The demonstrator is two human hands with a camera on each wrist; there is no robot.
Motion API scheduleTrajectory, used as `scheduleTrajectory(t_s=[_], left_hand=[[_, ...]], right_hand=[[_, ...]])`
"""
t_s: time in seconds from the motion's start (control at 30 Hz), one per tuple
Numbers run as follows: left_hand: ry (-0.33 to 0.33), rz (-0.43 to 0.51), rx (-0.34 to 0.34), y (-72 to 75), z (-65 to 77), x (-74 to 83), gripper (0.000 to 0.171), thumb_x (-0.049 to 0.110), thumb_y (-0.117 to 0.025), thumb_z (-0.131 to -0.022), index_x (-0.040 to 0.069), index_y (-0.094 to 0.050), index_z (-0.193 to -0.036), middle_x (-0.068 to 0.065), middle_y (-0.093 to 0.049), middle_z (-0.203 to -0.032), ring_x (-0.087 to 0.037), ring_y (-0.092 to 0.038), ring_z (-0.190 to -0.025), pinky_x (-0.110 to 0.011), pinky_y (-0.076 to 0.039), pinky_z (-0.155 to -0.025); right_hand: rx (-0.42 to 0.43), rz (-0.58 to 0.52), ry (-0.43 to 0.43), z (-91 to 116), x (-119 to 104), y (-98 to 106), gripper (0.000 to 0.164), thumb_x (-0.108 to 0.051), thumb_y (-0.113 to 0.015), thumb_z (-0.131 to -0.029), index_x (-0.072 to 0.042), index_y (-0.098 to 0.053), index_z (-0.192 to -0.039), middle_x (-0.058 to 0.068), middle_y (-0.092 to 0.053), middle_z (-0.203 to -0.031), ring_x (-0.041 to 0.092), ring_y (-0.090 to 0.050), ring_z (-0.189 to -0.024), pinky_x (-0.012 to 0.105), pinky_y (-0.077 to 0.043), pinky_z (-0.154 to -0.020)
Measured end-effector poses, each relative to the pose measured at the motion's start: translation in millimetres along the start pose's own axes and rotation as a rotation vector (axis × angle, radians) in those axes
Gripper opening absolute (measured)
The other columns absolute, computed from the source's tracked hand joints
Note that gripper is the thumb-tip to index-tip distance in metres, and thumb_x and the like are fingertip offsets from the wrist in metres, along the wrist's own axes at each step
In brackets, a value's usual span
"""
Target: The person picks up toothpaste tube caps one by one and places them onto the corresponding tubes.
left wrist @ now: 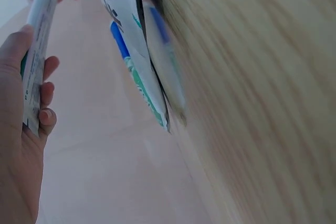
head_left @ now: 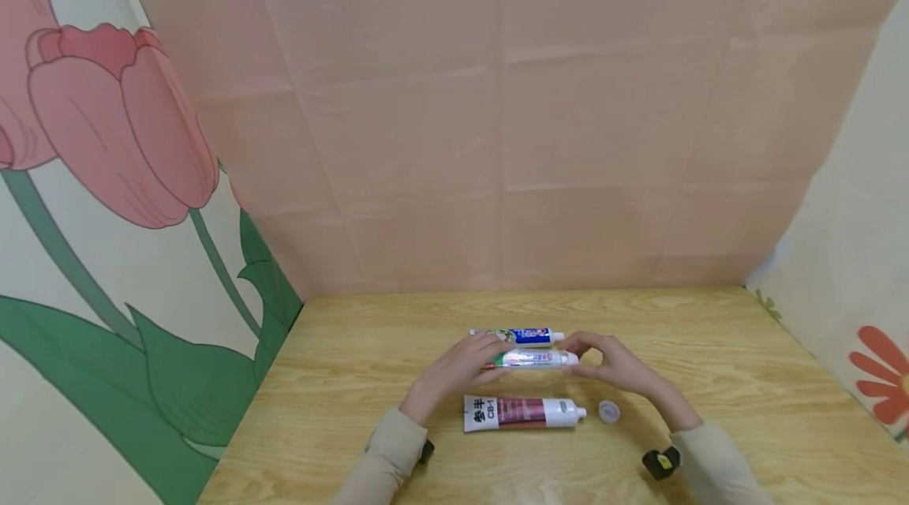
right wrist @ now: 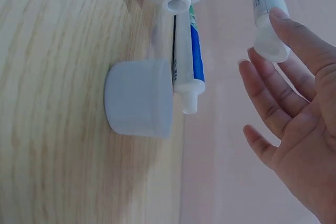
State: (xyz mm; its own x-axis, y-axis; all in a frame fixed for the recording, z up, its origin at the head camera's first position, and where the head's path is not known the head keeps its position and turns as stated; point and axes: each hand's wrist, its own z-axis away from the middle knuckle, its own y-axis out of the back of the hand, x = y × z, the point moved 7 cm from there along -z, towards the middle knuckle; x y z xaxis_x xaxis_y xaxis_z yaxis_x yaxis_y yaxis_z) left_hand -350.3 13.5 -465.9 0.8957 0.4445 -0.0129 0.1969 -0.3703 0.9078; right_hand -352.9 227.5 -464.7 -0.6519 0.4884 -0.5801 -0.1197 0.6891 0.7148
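My left hand (head_left: pixel 454 367) grips a white and green toothpaste tube (head_left: pixel 536 359) held above the table, thumb on one side and fingers curled round the other in the left wrist view. At the tube's right end, my right hand (head_left: pixel 621 367) pinches its white cap (right wrist: pixel 271 45) between thumb and fingers. Nearer to me lies a maroon and white toothpaste tube (head_left: pixel 521 413), its nozzle (right wrist: pixel 176 4) bare. Beside that nozzle a loose white cap (head_left: pixel 608 411) stands on the table. Beyond the held tube lies a blue toothpaste tube (head_left: pixel 531 336), partly hidden by my left hand.
A wood-grain table (head_left: pixel 341 394) carries everything. Behind it hangs a pinkish cloth or paper backdrop (head_left: pixel 497 134). Walls with flower pictures flank both sides. A black device (head_left: pixel 660 462) sits at my right wrist.
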Motion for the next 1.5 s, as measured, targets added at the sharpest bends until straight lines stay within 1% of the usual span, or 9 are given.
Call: scheduleTrajectory(t_s=[0.1,0.23,0.4,0.63,0.77,1.03,1.27,1.4,1.5], left_hand=[[-0.006,-0.002,0.019,1.8,0.4,0.8,0.046,0.037,-0.051,-0.094,0.011,-0.048,-0.133,0.003,-0.057,-0.123,-0.009,-0.049,-0.114,-0.023,-0.035,-0.106],[-0.005,0.001,0.041,4.7,1.6,1.4,0.046,0.035,-0.054,-0.093,0.012,-0.049,-0.132,0.003,-0.057,-0.123,-0.009,-0.049,-0.114,-0.023,-0.034,-0.107],[-0.001,0.027,0.086,9.1,2.9,1.5,0.045,0.033,-0.058,-0.091,0.014,-0.05,-0.131,0.004,-0.059,-0.12,-0.007,-0.05,-0.112,-0.023,-0.032,-0.108],[0.01,0.047,0.11,11.4,4.3,0.8,0.047,0.033,-0.058,-0.091,0.015,-0.048,-0.133,0.004,-0.059,-0.119,-0.008,-0.051,-0.112,-0.033,-0.035,-0.107],[0.037,0.057,0.104,12.8,5.0,0.0,0.046,0.036,-0.055,-0.092,0.016,-0.048,-0.133,0.004,-0.059,-0.119,-0.008,-0.051,-0.112,-0.034,-0.034,-0.108],[0.06,0.091,0.109,16.4,6.0,0.7,0.047,0.035,-0.058,-0.091,0.017,-0.049,-0.133,0.006,-0.06,-0.117,-0.007,-0.052,-0.111,-0.033,-0.029,-0.111],[0.061,0.118,0.127,18.6,6.7,0.6,0.049,0.03,-0.062,-0.088,0.017,-0.049,-0.133,0.006,-0.06,-0.117,-0.006,-0.051,-0.111,-0.033,-0.027,-0.112],[0.062,0.112,0.133,17.8,7.0,-0.5,0.048,0.032,-0.062,-0.088,0.018,-0.049,-0.133,0.007,-0.061,-0.117,-0.005,-0.051,-0.111,-0.033,-0.027,-0.112],[0.057,0.117,0.138,17.2,6.8,-1.0,0.049,0.029,-0.064,-0.087,0.017,-0.049,-0.133,0.007,-0.061,-0.116,-0.005,-0.052,-0.111,-0.033,-0.028,-0.112]], right_hand=[[0.016,-0.025,0.003,-0.4,-0.4,-0.2,0.025,-0.025,-0.073,-0.079,-0.021,-0.061,-0.101,-0.011,-0.063,-0.094,0.005,-0.058,-0.083,0.029,-0.052,-0.075],[0.04,-0.035,0.012,0.1,-1.6,0.8,0.024,-0.023,-0.073,-0.079,-0.024,-0.061,-0.1,-0.012,-0.063,-0.093,0.006,-0.057,-0.082,0.024,-0.05,-0.073],[0.068,-0.051,0.01,0.6,-9.0,3.7,0.026,-0.015,-0.073,-0.08,-0.019,-0.063,-0.104,-0.008,-0.064,-0.094,0.009,-0.057,-0.082,0.022,-0.048,-0.073],[0.065,-0.096,-0.044,0.6,-26.0,8.6,0.028,-0.012,-0.07,-0.082,-0.009,-0.064,-0.109,-0.002,-0.064,-0.093,0.013,-0.058,-0.085,0.025,-0.047,-0.08],[0.069,-0.105,-0.064,0.9,-19.3,5.5,0.028,-0.012,-0.069,-0.083,-0.01,-0.064,-0.111,-0.004,-0.064,-0.092,0.012,-0.058,-0.085,0.027,-0.045,-0.083],[0.072,-0.112,-0.117,1.7,1.5,0.1,0.024,-0.019,-0.067,-0.085,-0.021,-0.066,-0.109,-0.01,-0.064,-0.088,0.007,-0.056,-0.084,0.032,-0.044,-0.081],[0.093,-0.121,-0.138,-0.4,4.4,-0.5,0.021,-0.023,-0.066,-0.086,-0.024,-0.066,-0.107,-0.01,-0.066,-0.097,0.008,-0.056,-0.084,0.034,-0.048,-0.076],[0.107,-0.117,-0.16,-0.7,3.7,-0.6,0.018,-0.023,-0.067,-0.086,-0.023,-0.067,-0.103,-0.009,-0.066,-0.092,0.007,-0.055,-0.083,0.027,-0.047,-0.075],[0.112,-0.122,-0.167,-1.9,-8.1,2.8,0.015,-0.019,-0.066,-0.086,-0.018,-0.067,-0.102,-0.005,-0.066,-0.089,0.007,-0.055,-0.082,0.024,-0.045,-0.073]])
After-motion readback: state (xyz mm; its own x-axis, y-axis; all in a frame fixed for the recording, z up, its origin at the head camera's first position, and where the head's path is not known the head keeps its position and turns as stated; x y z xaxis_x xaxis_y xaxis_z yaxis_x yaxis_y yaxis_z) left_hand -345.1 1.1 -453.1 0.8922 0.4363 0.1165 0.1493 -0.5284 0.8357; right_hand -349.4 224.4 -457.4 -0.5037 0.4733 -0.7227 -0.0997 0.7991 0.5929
